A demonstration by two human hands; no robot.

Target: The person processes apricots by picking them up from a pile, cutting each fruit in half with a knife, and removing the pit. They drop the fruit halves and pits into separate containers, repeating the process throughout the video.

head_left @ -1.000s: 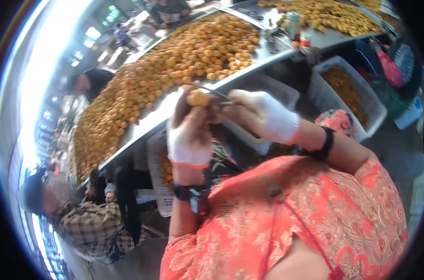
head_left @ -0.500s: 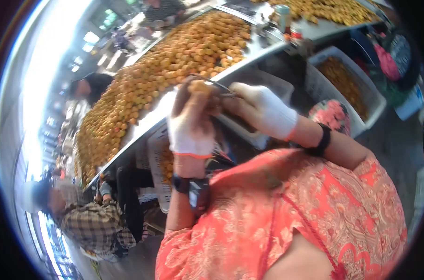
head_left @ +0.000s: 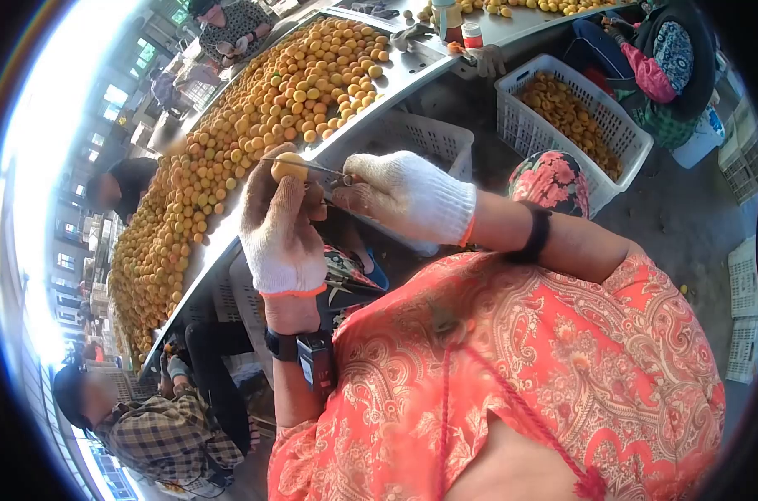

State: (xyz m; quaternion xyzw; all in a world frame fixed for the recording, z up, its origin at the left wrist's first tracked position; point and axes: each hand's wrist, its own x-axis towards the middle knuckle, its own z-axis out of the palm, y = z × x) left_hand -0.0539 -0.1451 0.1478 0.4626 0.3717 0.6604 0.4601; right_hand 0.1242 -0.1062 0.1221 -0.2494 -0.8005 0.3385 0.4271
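Note:
My left hand (head_left: 280, 230), in a white knitted glove with stained fingers, grips a yellow-orange apricot (head_left: 289, 166) between thumb and fingertips. My right hand (head_left: 404, 196), gloved the same way, is closed around the handle of a small thin knife (head_left: 322, 169). The blade points left and lies against the fruit. Below it, a darker orange piece (head_left: 318, 210) shows by the left fingers, partly hidden. Both hands are raised in front of the metal table's edge, beside a long heap of apricots (head_left: 253, 117).
A white crate (head_left: 642, 154) of opened fruit stands on the floor at the right. Another white crate (head_left: 446, 138) is under the table edge (head_left: 412, 83). Co-workers sit around, one in a checked shirt (head_left: 166, 430). A red-capped jar (head_left: 471, 35) stands on the table.
The view has shifted, so hands and table sit further left. The knife now lies across the apricot, and its blade shows more clearly. Both hands keep their holds.

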